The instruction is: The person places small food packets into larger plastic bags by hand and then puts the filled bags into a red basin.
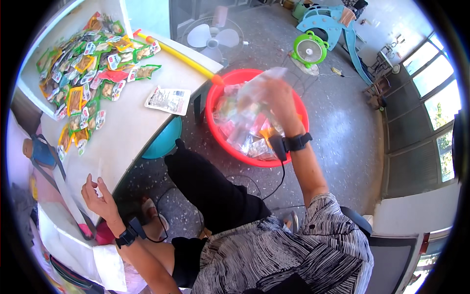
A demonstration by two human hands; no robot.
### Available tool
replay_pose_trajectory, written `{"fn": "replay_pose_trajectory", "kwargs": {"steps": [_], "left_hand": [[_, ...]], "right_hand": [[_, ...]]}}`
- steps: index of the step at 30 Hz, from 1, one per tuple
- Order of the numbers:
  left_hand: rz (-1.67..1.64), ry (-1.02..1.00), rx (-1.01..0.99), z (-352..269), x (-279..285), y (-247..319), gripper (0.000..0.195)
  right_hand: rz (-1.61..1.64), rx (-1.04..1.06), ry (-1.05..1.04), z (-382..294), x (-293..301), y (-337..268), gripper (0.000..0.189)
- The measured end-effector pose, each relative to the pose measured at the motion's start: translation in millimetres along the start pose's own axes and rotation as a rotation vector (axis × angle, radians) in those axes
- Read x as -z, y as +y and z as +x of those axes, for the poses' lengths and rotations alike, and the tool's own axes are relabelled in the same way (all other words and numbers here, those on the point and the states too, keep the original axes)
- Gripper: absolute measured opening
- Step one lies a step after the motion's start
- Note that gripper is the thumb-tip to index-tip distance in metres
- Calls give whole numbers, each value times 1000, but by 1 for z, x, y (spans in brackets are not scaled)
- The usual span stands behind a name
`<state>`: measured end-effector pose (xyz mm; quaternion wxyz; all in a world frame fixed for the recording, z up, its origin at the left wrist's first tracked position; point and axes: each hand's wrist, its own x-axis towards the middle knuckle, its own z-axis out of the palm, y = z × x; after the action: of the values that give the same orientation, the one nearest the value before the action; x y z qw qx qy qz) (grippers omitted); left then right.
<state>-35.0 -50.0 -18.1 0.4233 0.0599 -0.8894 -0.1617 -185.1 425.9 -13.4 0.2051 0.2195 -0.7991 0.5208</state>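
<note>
My right hand (275, 97), blurred, is over a red plastic basin (299, 147) with a clear plastic bag (253, 88) in its grasp. Inside the basin lies a heap of small plastic packets (259, 147), partly covered by the bag and my hand. My left hand (99, 198) is beside the table's near edge, fingers apart and nothing in it. On the white table (128, 139), a pile of small sealed snack packets (84, 70) with green, orange and red edges spreads out. Nearer the basin, a white printed pouch (169, 100) lies flat.
A yellow tube with orange ends (180, 55) lies along the table's far edge, its tip over the basin's rim. Below the table stands a teal basin (165, 139). A floor fan (213, 38), a green frog-shaped fan (310, 51) and a blue slide (330, 25) stand farther off.
</note>
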Motion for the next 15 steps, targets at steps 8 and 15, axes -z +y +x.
{"fn": "replay_pose_trajectory", "kwargs": {"steps": [8, 15], "left_hand": [[10, -42, 11, -3, -1, 1, 23], [40, -80, -13, -3, -10, -3, 21]], "right_hand": [[-603, -702, -184, -101, 13, 145, 26], [446, -1237, 86, -120, -77, 78, 22]]}}
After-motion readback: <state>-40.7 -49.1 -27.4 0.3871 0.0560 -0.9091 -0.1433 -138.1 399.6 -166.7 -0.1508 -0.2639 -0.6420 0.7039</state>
